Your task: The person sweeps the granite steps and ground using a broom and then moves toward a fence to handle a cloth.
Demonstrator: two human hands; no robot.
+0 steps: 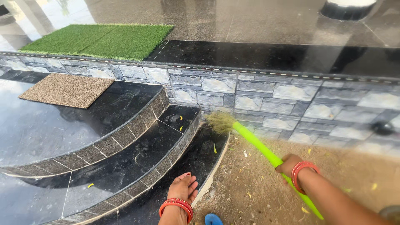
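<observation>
My right hand (287, 163) grips the bright green handle of a broom (257, 143). Its straw head (219, 121) touches the corner where the lowest black step meets the stone-tiled wall (266, 98). My left hand (183, 187) hangs open with fingers spread over the edge of the lowest curved step (196, 160), holding nothing. Both wrists wear red bangles. A few yellow leaves (215, 148) lie on the steps and on the dirt.
Three curved black polished steps (125, 146) rise to the left. A brown doormat (66, 89) lies on the top step and a green grass mat (100, 40) on the upper floor. Bare dirt ground (258, 183) spreads to the right. A blue slipper toe (213, 219) shows below.
</observation>
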